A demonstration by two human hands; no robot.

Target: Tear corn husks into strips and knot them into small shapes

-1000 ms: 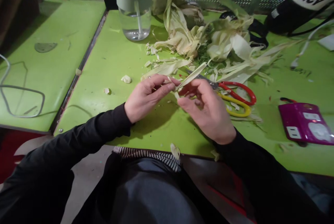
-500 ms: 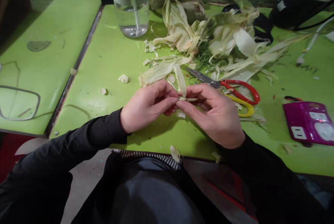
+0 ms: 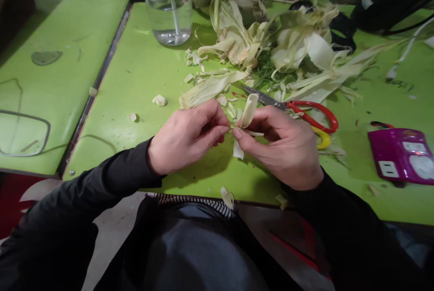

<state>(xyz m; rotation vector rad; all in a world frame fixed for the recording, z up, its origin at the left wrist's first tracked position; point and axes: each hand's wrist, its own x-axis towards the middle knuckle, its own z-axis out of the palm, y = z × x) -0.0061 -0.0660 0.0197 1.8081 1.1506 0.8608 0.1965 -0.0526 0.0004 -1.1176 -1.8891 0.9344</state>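
Between my two hands is a small piece of pale corn husk [image 3: 250,109], one strip curling up and others poking out to the right and below. My left hand [image 3: 195,135] pinches a thin end of it between thumb and forefinger. Thumb and fingers of my right hand [image 3: 281,146] grip its folded middle. Scissors [image 3: 310,112] with one red and one yellow handle lie just beyond my right hand, which partly covers the yellow loop. A flat husk strip [image 3: 208,92] rests on the table past my left hand.
A heap of dried corn husks [image 3: 237,33] spreads across the back of the green table [image 3: 111,101]. Behind it stand a clear water bottle [image 3: 169,19] and a black cylinder [image 3: 383,6]. A purple box [image 3: 402,153] sits at right, a white cable [image 3: 407,51] above it.
My hands have drawn slightly apart, the left one moving left. The upright husk strip now leans right, and a thin end stretches between the fingertips.
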